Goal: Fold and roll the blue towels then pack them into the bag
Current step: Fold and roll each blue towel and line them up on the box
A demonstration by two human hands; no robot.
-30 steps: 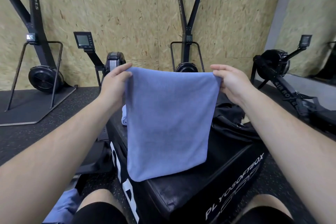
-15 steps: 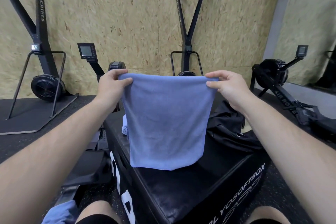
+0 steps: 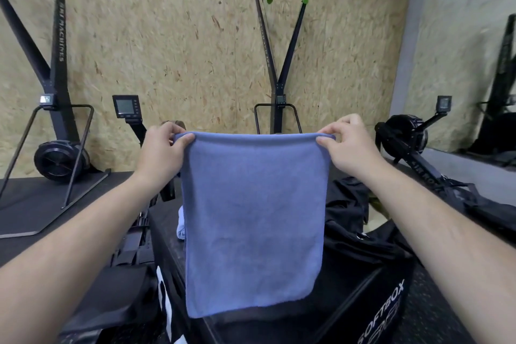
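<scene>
A folded blue towel (image 3: 254,220) hangs flat in front of me, held up by its two top corners. My left hand (image 3: 160,152) pinches the top left corner and my right hand (image 3: 347,148) pinches the top right corner. The towel's lower edge hangs just above the black soft plyo box (image 3: 349,296). Behind the towel's left edge a second pale blue towel (image 3: 181,222) peeks out on the box; whether it is rolled I cannot tell. The black bag (image 3: 351,220) lies crumpled on the box to the right, partly hidden by the towel and my right arm.
Ski machines stand against the chipboard wall at the left (image 3: 55,109) and centre (image 3: 279,70). A rowing machine (image 3: 407,137) sits on the floor to the right, and another rower's monitor (image 3: 125,106) rises behind my left hand. A mirror covers the right wall.
Both hands have lifted the towel higher, so its lower edge has come off the box top. My view has tilted upward.
</scene>
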